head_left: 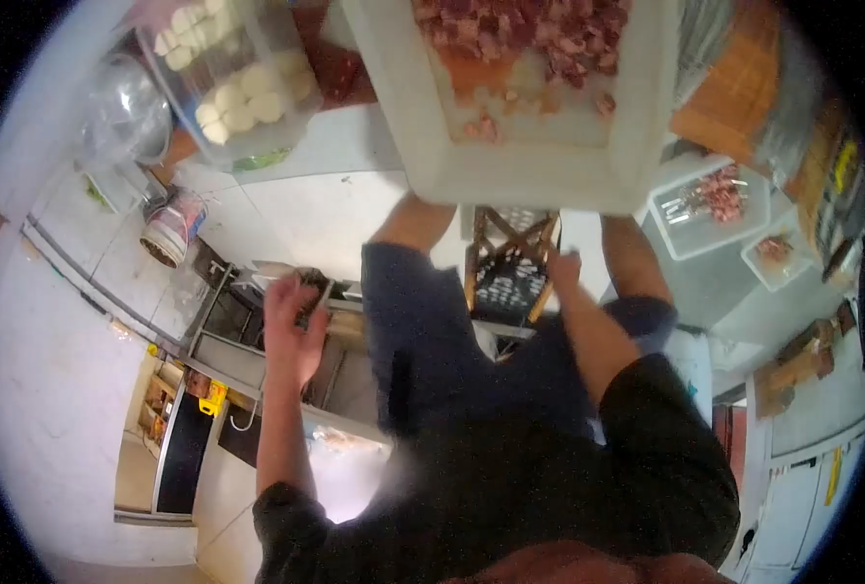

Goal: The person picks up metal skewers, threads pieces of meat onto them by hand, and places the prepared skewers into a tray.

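Note:
My left hand [294, 326] is raised on the left, its fingers loosely bent and apart, with nothing visible in it. Behind it are metal shelf parts and a dark item that I cannot make out. My right hand [564, 271] is between my knees, beside the brown-framed stool or crate [512, 263] with a black patterned middle. Its fingers look closed, but blur hides what they hold, if anything. Ahead of my knees stands a large white tub [530, 175] with chopped raw meat [540, 34] heaped at its far end and a few scraps nearer.
A clear container [296, 127] of round white dough balls [243, 102] stands at the upper left. A white tray [690, 238] of skewered meat [724, 195] and a smaller tray [778, 277] lie at the right. A bucket [172, 229] is on the left floor.

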